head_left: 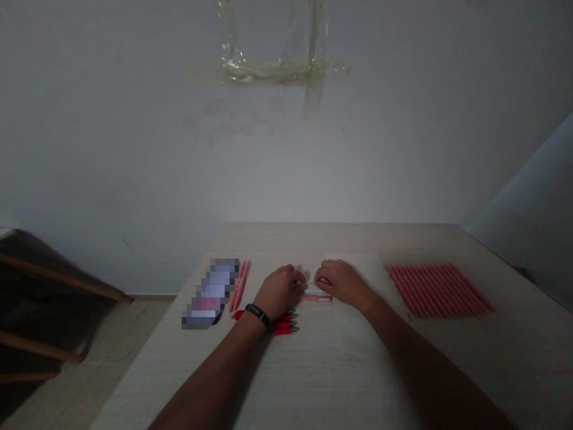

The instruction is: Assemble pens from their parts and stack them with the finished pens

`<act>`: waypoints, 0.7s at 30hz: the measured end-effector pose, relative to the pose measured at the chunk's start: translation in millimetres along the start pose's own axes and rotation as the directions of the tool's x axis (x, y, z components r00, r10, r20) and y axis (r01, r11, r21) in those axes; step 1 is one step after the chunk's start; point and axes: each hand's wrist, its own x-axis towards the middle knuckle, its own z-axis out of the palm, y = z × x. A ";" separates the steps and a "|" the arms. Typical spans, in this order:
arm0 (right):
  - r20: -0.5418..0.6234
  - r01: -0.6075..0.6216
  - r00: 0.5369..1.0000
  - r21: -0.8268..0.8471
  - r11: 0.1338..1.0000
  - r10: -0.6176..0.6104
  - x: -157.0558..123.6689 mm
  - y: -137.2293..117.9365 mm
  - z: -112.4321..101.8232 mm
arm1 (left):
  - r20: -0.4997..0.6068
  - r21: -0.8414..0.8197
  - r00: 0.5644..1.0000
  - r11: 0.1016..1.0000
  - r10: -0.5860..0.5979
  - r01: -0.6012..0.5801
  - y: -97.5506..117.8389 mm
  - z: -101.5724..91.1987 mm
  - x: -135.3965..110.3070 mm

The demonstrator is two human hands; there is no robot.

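My left hand (pixel 278 291), with a black band on its wrist, is closed in a pinch near the middle of the table. What its fingertips hold is too small to make out. Just to its right, my right hand (pixel 342 282) is closed too, and a small red pen part (pixel 324 280) shows at its fingertips. A thin pale strip runs between the two hands. Below it lies a red-and-white pen (pixel 317 297). Several red pen parts with grey tips (pixel 283 327) lie under and beside my left wrist, partly hidden by it.
A blurred-out phone (pixel 210 292) lies at the table's left, beside pink pen barrels (pixel 240 286). On the right, several pinkish-red pens (pixel 441 289) lie in a neat slanted row. The table (pixel 304 382) meets a wall behind. Wooden furniture (pixel 40 346) stands at left.
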 end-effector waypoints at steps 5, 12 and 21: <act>0.015 -0.006 1.000 0.032 0.999 0.005 0.0 3.8 2.1 | -0.010 0.001 1.000 1.000 0.017 -0.017 0.1 1.6 0.6; -0.036 0.026 0.999 0.081 0.996 -0.023 -6.2 4.7 -6.6 | -0.054 -0.056 0.998 0.998 0.030 -0.033 -1.0 4.2 1.1; -0.173 0.158 0.977 0.202 0.966 -0.124 -7.7 -8.3 -4.7 | -0.118 -0.144 0.989 0.984 0.091 -0.108 8.0 0.8 2.0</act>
